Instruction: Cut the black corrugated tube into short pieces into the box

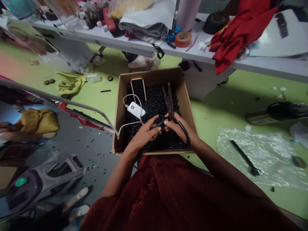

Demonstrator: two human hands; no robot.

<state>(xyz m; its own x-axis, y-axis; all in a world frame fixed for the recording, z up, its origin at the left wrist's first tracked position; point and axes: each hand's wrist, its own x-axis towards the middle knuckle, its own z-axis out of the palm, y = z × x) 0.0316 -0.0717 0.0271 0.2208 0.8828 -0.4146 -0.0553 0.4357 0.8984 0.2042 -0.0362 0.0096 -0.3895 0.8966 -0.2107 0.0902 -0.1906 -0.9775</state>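
The table (199, 57) is seen on the far side, and the box (191, 109) is placed between it and the person. Over the box, the scissors (169, 104) are hung from the right hand (176, 127) by a handle, blades slightly parted and pointed away; if they are let swing, a fingertip could be nicked. The left hand (145, 132) is closed to a pinch. The phone (139, 89) is leaned at the far left and could be knocked down. The power bank (135, 109) is laid just below, its cable (130, 123) led to the left rim, where it could be snagged by the forearm. The strip (160, 123) is pinched by the left grip, with the right fingertips closed at its other end; if loosened, it could be lost among the similarly dark pieces (154, 93) heaped beneath.
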